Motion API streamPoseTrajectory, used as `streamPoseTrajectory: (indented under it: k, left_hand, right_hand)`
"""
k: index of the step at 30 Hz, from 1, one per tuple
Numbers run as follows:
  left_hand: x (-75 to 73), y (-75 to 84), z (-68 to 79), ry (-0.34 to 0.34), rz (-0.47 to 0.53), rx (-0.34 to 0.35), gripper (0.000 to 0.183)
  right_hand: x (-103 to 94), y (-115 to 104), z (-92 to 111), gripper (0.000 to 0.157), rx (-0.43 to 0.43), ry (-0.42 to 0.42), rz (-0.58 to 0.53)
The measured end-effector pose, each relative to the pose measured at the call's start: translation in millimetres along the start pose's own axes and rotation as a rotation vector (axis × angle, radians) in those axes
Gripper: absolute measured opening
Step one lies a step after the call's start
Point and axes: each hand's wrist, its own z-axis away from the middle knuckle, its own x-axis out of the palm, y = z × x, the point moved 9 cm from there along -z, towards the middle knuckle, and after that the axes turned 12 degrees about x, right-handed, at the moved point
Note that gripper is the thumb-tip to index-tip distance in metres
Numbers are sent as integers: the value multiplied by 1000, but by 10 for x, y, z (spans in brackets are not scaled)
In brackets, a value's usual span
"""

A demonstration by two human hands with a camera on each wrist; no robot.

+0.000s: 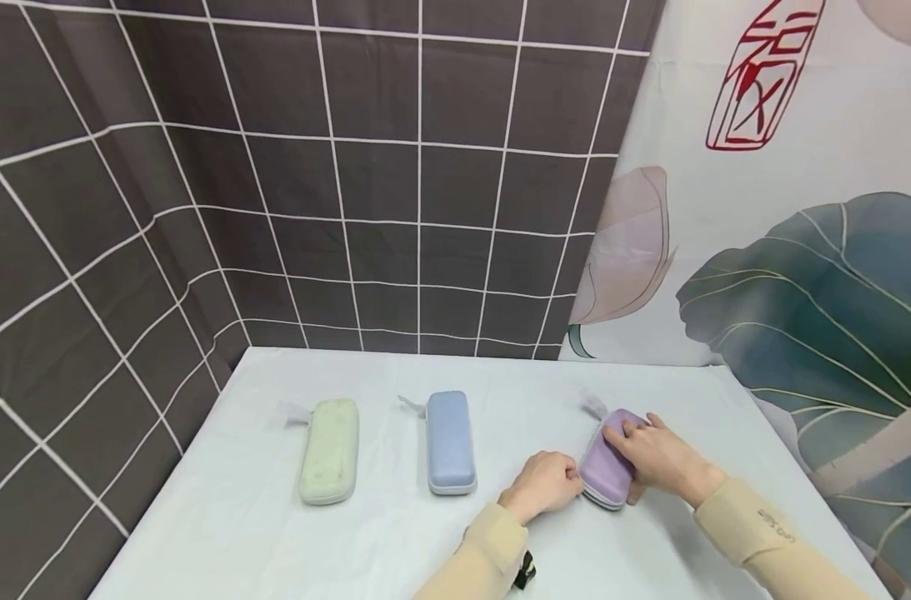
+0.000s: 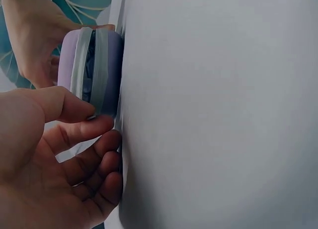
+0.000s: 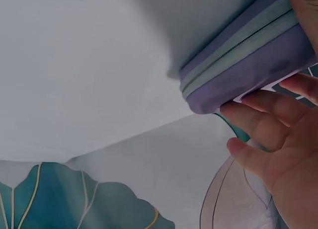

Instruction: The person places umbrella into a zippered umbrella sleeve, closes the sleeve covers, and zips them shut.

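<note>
A purple zippered case (image 1: 607, 463), shaped like a glasses case, lies slanted on the right part of the table. My right hand (image 1: 668, 458) holds it from above, fingers over the lid and thumb by its side. At the near end, my left hand (image 1: 543, 485) pinches the small zipper pull (image 2: 91, 117) between thumb and forefinger, with the other fingers curled near the tabletop. In the left wrist view the zipper's two bands stand apart at this end, showing a dark gap between them. On the side seen in the right wrist view, the zipper (image 3: 243, 45) looks closed.
A blue case (image 1: 451, 442) lies at mid-table, and a pale green case (image 1: 330, 450) lies farther left, each with a strap at its far end. The white table (image 1: 222, 517) meets a dark grid-patterned curtain (image 1: 372, 192) behind and a flower-print cloth (image 1: 815, 317) at right.
</note>
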Motion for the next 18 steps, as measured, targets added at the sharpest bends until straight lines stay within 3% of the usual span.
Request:
streamPoseTrajectory:
  k: [12,18]
  left_hand:
    - [-131,-79,38,37,-18,7,36]
    - [-154,-155,55,60,-13,-4,36]
  right_hand:
    - [-52,-80,-49,79,49,95,-47]
    - [-56,-164,-78,78,66,166,-1]
